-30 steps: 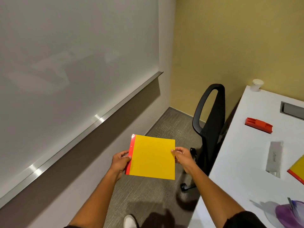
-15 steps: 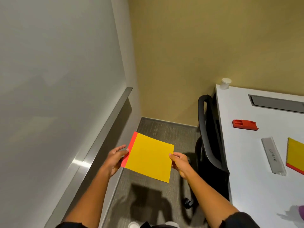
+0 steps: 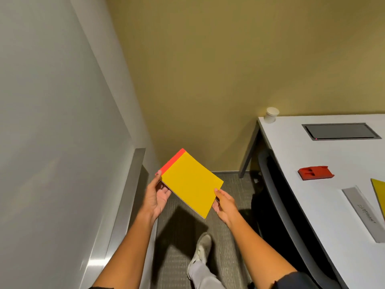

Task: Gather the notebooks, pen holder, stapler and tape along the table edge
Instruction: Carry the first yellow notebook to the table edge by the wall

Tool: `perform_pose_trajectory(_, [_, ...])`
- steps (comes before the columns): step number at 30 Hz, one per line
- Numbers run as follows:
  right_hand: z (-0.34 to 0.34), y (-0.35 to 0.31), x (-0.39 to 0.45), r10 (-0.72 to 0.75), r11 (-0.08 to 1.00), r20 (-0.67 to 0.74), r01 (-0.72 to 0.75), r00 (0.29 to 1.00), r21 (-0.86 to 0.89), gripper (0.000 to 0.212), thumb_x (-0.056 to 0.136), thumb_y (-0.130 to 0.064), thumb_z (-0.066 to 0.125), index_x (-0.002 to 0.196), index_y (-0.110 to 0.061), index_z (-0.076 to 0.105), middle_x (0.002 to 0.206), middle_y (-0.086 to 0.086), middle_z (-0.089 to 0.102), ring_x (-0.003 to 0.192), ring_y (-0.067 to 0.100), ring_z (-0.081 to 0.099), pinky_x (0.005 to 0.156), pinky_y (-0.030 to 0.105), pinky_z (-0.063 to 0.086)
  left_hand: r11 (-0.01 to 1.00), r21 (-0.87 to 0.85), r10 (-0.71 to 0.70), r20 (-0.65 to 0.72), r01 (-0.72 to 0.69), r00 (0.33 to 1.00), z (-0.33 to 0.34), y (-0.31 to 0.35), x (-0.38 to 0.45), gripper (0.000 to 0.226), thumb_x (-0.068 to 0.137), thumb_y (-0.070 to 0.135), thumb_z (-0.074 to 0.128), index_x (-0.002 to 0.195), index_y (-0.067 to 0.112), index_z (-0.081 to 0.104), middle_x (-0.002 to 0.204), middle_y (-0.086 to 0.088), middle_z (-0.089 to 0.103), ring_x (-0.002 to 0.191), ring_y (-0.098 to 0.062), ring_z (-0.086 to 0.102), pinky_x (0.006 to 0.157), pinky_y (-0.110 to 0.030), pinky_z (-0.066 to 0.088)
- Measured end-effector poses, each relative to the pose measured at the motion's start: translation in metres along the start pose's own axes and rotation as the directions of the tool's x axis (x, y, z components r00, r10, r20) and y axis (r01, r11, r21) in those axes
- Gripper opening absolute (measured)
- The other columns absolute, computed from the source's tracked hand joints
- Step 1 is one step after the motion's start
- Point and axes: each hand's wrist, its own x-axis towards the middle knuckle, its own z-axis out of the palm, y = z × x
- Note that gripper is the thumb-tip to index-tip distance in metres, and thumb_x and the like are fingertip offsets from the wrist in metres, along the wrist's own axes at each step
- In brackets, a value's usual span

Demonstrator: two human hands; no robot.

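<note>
Fingers on both sides are pinching the same yellow notebook [image 3: 190, 182], so going left to right: the left hand [image 3: 156, 195] has its thumb on top near the red spine strip and the other fingers cupped underneath that corner. The right hand [image 3: 224, 202] does the same at the opposite corner, thumb on the cover, rest of the fingers below. Two-handed corner grip like that looks like it's just to keep a floppy thin book flat while carrying it, and it's tilted, spine end higher and farther away.

Worth noting the notebook is out over the carpet, well apart from the table [image 3: 312, 205], which sits off to the right. So my read is it's being carried over to go with the rest, not placed yet.

Moving right onto the table: a paper cup [image 3: 271, 115] stands in the far corner by the wall, then a grey flap [image 3: 341, 131] set into the tabletop. Nearer is a red stapler [image 3: 315, 173] lying on its own. Past that, a flat grey strip with writing [image 3: 362, 211], can't tell what it is, and a sliver of another yellow notebook [image 3: 379, 190] cut off at the frame edge.

Pen holder and tape aren't in view, so most of the gathering looks undone.
</note>
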Motion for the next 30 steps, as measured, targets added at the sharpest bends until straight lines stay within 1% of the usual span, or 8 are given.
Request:
perform_pose_trajectory(4, [0.042,-0.043,0.065,-0.02,0.99,-0.027,0.023,0.999,0.139,0.011,0.099,-0.003,0.047,0.099,-0.007,0.058,0.098,0.012,0.065,0.08,0.021,0.066,0.057,0.028,0.06,0.979,0.199,-0.063,0.076,0.046,0.995,0.043,0.01,0.081,0.012,0.091,0.007,0.056,0.103,0.01,0.06,0.111,-0.016,0.065,0.098,-0.026,0.066,0.09,-0.043,0.055])
perform_pose_trajectory(9, [0.076,-0.113,0.136,-0.091,0.97,-0.064,0.103,0.994,0.219,0.014,0.099,-0.005,0.048,0.112,-0.008,0.051,0.108,0.014,0.063,0.089,0.023,0.063,0.078,0.038,0.056,0.929,0.366,-0.102,0.089,0.063,0.991,0.106,0.017,0.177,0.037,0.089,-0.007,0.054,0.12,0.013,0.051,0.104,-0.013,0.07,0.087,-0.022,0.071,0.086,-0.049,0.056])
perform_pose_trajectory(12, [0.082,-0.148,0.162,-0.135,0.944,-0.128,0.167,0.983,0.284,0.026,0.098,-0.005,0.051,0.123,-0.009,0.048,0.118,0.018,0.061,0.093,0.025,0.062,0.092,0.044,0.048,0.908,0.415,-0.119,0.121,0.059,0.985,0.143,0.019,0.221,0.036,0.09,-0.008,0.053,0.118,0.015,0.051,0.094,-0.009,0.075,0.082,-0.02,0.072,0.083,-0.048,0.057])
perform_pose_trajectory(18, [0.079,-0.215,0.201,-0.225,0.878,-0.268,0.315,0.937,0.361,0.023,0.099,-0.009,0.05,0.122,-0.007,0.051,0.109,0.012,0.067,0.092,0.022,0.067,0.085,0.04,0.054,0.83,0.557,-0.192,0.226,0.035,0.955,0.219,0.013,0.302,0.029,0.093,-0.008,0.048,0.1,0.02,0.054,0.079,-0.001,0.077,0.073,-0.015,0.073,0.063,-0.031,0.061])
perform_pose_trajectory(22, [0.057,-0.254,0.218,-0.258,0.817,-0.381,0.411,0.888,0.405,0.012,0.098,-0.009,0.053,0.108,-0.009,0.059,0.108,0.012,0.068,0.086,0.023,0.07,0.08,0.041,0.057,0.746,0.665,-0.296,0.307,0.018,0.905,0.267,-0.009,0.347,0.031,0.094,-0.009,0.046,0.12,0.006,0.052,0.097,-0.015,0.071,0.088,-0.029,0.066,0.08,-0.046,0.058])
perform_pose_trajectory(26, [0.034,-0.289,0.232,-0.294,0.731,-0.538,0.549,0.79,0.407,0.033,0.096,-0.008,0.055,0.129,-0.006,0.054,0.126,0.016,0.062,0.11,0.032,0.062,0.098,0.046,0.049,0.666,0.746,-0.424,0.379,-0.001,0.823,0.318,-0.036,0.393,0.036,0.094,-0.007,0.048,0.128,0.003,0.047,0.105,-0.022,0.067,0.091,-0.034,0.063,0.084,-0.05,0.055])
perform_pose_trajectory(28, [0.028,-0.302,0.235,-0.286,0.699,-0.607,0.595,0.741,0.397,0.032,0.095,-0.007,0.057,0.127,-0.002,0.054,0.127,0.02,0.062,0.102,0.031,0.064,0.091,0.043,0.054,0.632,0.775,-0.472,0.414,-0.028,0.778,0.345,-0.045,0.414,0.036,0.094,-0.007,0.048,0.128,0.003,0.048,0.101,-0.021,0.067,0.084,-0.031,0.064,0.076,-0.044,0.058])
perform_pose_trajectory(30, [0.023,-0.311,0.235,-0.273,0.671,-0.67,0.636,0.69,0.382,0.034,0.093,-0.006,0.06,0.126,0.001,0.054,0.125,0.023,0.062,0.096,0.03,0.065,0.082,0.039,0.059,0.59,0.807,-0.532,0.423,-0.037,0.733,0.368,-0.052,0.432,0.038,0.094,-0.007,0.048,0.129,0.005,0.048,0.103,-0.021,0.067,0.085,-0.03,0.064,0.081,-0.049,0.057])
